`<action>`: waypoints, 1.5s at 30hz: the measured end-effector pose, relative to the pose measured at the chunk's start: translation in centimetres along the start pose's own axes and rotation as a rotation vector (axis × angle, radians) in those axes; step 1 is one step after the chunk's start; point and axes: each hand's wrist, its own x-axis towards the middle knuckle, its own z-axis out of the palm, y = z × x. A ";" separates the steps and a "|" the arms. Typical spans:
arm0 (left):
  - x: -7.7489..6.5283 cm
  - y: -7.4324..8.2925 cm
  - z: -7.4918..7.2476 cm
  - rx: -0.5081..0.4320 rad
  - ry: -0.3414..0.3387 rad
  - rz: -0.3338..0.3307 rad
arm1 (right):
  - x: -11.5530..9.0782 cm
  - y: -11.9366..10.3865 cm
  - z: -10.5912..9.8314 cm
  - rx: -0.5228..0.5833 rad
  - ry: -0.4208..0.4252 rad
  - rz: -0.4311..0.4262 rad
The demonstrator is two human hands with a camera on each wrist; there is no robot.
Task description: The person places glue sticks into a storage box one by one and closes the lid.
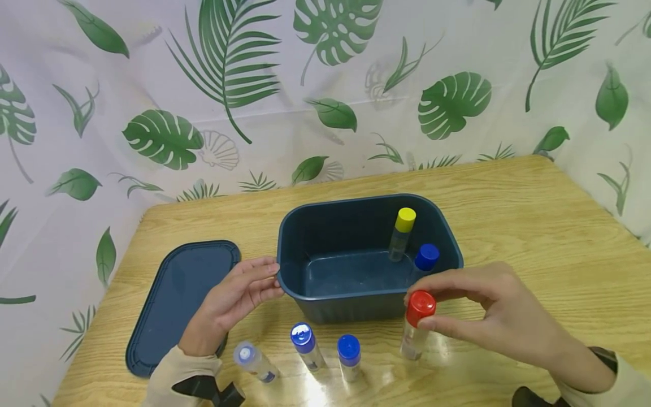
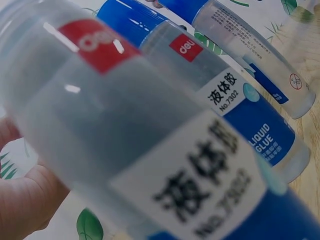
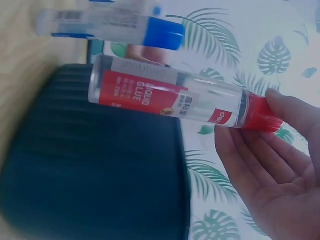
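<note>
My right hand (image 1: 488, 316) pinches the red cap of a clear liquid glue bottle (image 3: 145, 90) between thumb and fingers. In the head view this glue bottle hangs upright in front of the bin's near wall. My left hand (image 1: 241, 297) has its fingertips at the left rim of a dark blue plastic bin (image 1: 330, 308), fingers fairly straight. Inside the bin, at its right end, stand a yellow-capped glue bottle (image 1: 402, 234) and a blue-capped one (image 1: 426, 258). Before the bin stand two blue-capped glue bottles (image 1: 307, 346) and a clear-topped glue bottle (image 1: 256, 363).
A dark blue lid (image 1: 178, 299) lies flat on the wooden table (image 1: 529, 226), left of the bin and partly behind my left forearm. Behind the table hangs a white cloth (image 1: 285, 118) printed with green leaves.
</note>
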 end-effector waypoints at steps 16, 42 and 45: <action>0.4 -0.1 0.0 0.022 -0.016 0.004 | 2.1 -0.1 -1.7 0.156 0.080 -0.039; -0.1 0.0 -0.1 0.003 -0.007 0.013 | 4.6 -0.7 -3.5 0.112 0.193 0.086; -0.1 0.0 -0.1 -0.001 -0.010 0.014 | 4.6 -0.5 -3.6 0.142 0.235 0.104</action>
